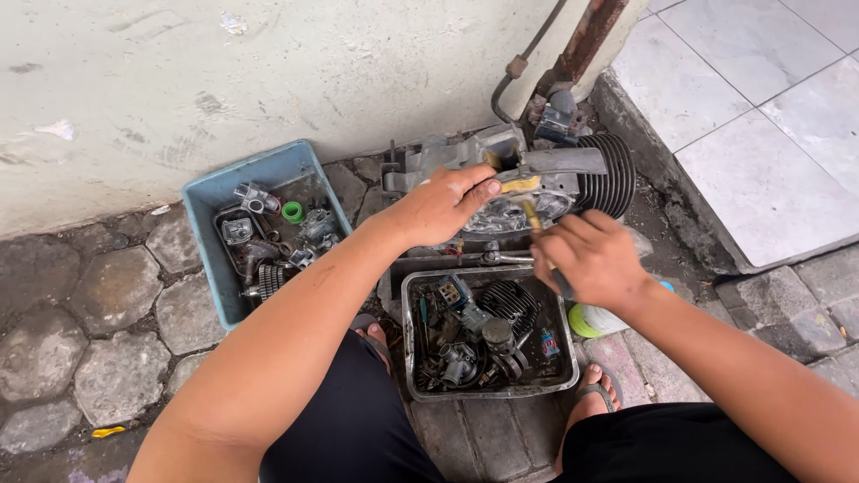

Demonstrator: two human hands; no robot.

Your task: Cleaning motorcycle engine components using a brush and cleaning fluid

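Head view. We see the left hand [441, 207] resting palm-down on a grey engine casing [537, 174], fingers loosely curled over its upper edge and thumb stretched toward a yellowish part; we cannot tell whether it grips or only steadies. The right hand [591, 259] is closed around a slim tool with a pale yellowish shaft [530, 215], whose tip meets the casing just beside the left thumb; the tool's handle is hidden inside the fist. The casing stands on the ground against the wall, its dark cooling fins [610, 174] to the right, its lower half masked by both hands.

The ground is rounded grey paving stone [116, 286]; a stained pale wall [268, 80] rises behind, and white tiles [761, 134] lie on a raised step at right. A rusty pipe [586, 40] is cut off by the upper edge.

A blue plastic tray [219, 192] at left and a metal tray [413, 358] between the knees hold small engine parts, too tangled to sort. A green-and-white container [592, 319] is mostly hidden behind the right wrist.
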